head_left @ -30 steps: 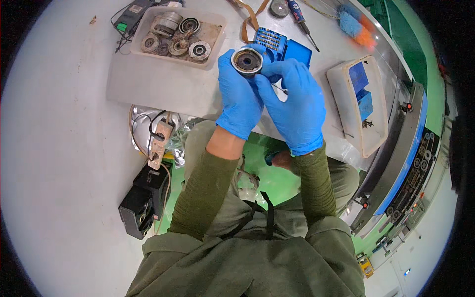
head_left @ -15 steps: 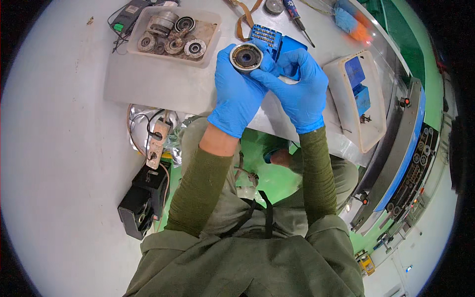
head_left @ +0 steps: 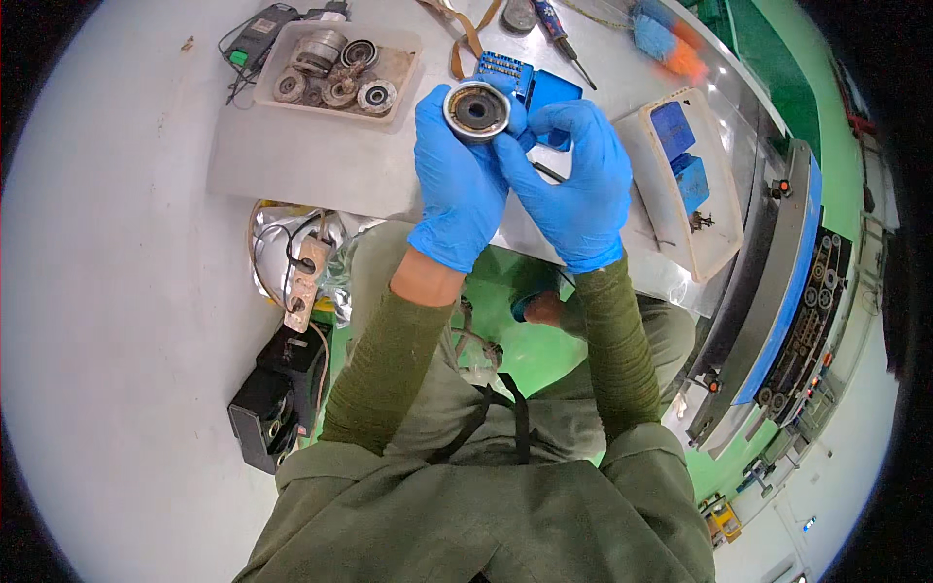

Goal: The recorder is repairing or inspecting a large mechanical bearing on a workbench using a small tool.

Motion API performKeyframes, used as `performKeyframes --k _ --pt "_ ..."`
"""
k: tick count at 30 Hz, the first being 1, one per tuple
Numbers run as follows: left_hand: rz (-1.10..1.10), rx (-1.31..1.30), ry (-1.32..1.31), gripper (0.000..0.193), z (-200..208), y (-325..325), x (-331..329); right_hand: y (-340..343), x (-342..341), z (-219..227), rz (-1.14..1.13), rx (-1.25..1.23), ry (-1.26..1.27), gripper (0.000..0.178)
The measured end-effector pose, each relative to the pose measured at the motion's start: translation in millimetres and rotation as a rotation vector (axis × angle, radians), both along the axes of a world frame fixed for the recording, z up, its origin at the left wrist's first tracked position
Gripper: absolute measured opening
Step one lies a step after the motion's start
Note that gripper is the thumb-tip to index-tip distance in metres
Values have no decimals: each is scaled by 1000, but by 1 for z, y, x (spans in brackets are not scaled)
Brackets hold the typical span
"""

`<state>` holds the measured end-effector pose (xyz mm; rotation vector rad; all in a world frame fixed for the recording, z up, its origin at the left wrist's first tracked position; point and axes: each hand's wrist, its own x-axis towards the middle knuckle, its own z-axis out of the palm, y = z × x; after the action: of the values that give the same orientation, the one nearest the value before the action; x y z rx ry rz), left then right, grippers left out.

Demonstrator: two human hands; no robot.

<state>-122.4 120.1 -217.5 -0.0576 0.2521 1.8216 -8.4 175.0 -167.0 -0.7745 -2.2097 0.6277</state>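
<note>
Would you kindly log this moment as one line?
left hand: holds round metal part | right hand: at its rim | beyond: open blue case | tub: round parts

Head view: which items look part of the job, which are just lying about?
Likely job:
round metal part, held in left hand
right hand, close beside it
dark rod by that hand
tub of similar round parts

Apparently just lying about:
screwdriver, unheld
power strip
fluffy blue-orange thing
open blue case (could be either)
</note>
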Motion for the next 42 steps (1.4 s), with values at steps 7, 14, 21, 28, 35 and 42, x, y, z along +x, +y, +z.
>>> performKeyframes --k 7,14,21,28,35,42 --pt "160 -96 189 40 79 0 22 4 16 53 28 388 -4 40" --pt "258 -10 254 44 111 -10 39 4 28 89 61 733 -155 44" --pt "300 81 306 43 141 -21 51 -2 37 114 10 814 -156 43" --pt "290 129 308 42 160 -29 59 -4 42 133 33 833 -106 44" --pt "283 164 325 42 168 -31 62 -1 47 141 50 852 -60 42" --pt "130 188 292 46 177 -39 58 -7 49 159 39 898 -91 41"
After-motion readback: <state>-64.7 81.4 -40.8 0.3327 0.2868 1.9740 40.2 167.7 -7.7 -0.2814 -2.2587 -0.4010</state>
